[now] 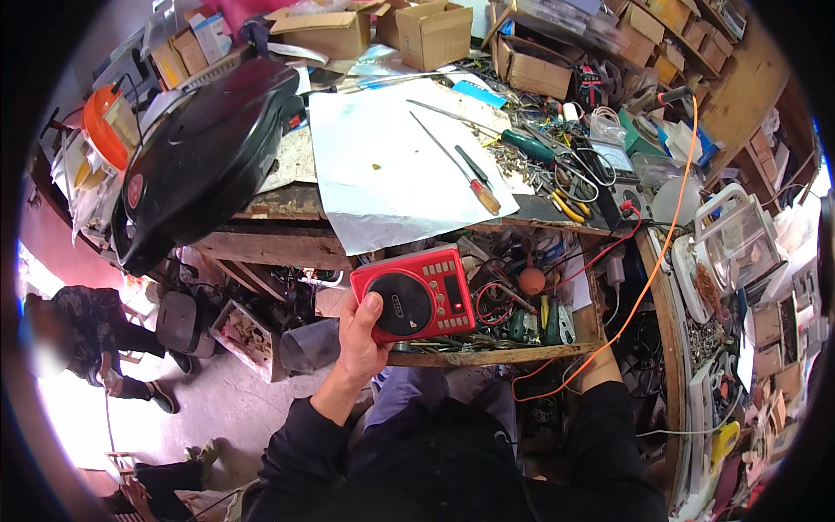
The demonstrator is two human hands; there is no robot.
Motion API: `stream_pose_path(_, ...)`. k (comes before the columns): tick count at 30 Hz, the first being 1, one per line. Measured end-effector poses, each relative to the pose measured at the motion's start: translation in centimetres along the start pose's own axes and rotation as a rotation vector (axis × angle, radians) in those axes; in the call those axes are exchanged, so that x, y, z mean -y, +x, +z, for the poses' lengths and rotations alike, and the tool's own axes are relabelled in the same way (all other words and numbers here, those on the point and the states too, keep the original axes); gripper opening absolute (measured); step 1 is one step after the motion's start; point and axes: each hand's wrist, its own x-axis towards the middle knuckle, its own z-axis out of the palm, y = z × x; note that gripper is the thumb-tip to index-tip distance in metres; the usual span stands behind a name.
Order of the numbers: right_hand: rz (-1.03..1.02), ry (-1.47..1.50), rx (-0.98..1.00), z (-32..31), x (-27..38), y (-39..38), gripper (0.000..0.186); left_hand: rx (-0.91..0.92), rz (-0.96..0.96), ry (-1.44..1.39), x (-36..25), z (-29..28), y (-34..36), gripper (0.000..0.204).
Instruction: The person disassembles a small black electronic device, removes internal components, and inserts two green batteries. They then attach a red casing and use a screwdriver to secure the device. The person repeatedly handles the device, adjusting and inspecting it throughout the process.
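Observation:
My left hand (pixel 358 335) grips a red boxy player (pixel 448 304) with a round black speaker and silver buttons, thumb on its front, tilted up above an open wooden drawer (pixel 522 357) of pliers, cables and an orange rubber bulb (pixel 531 280). My right hand (pixel 598 364) is at the drawer's right front, its fingers hidden behind the wood and clutter. A white sheet (pixel 365 165) lies on the bench beyond, with a screwdriver (pixel 483 196) on it.
A black cased object (pixel 209 157) fills the bench's left, tools and boxes (pixel 435 39) the back. An orange cable (pixel 661 261) crosses the right side, beside crowded shelves (pixel 765 339). Another person (pixel 87 331) is at the left, another's legs (pixel 165 478) below.

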Motion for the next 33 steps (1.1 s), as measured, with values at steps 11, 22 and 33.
stream_pose_path(11, 0.009, 0.019, 0.015, 0.7, 0.1, -0.9, 0.037, -0.033, 0.022, 0.049, -0.5, 1.0, 0.1, 0.044)
stream_pose_path(22, 0.018, 0.038, 0.023, 1.1, 0.2, -1.6, 0.037, -0.165, 0.045, 0.128, -0.1, 1.7, 0.4, 0.043)
stream_pose_path(33, 0.016, 0.063, 0.026, 2.0, -0.3, -2.7, 0.037, -0.064, -0.012, 0.039, -0.4, 0.7, 0.3, 0.045)
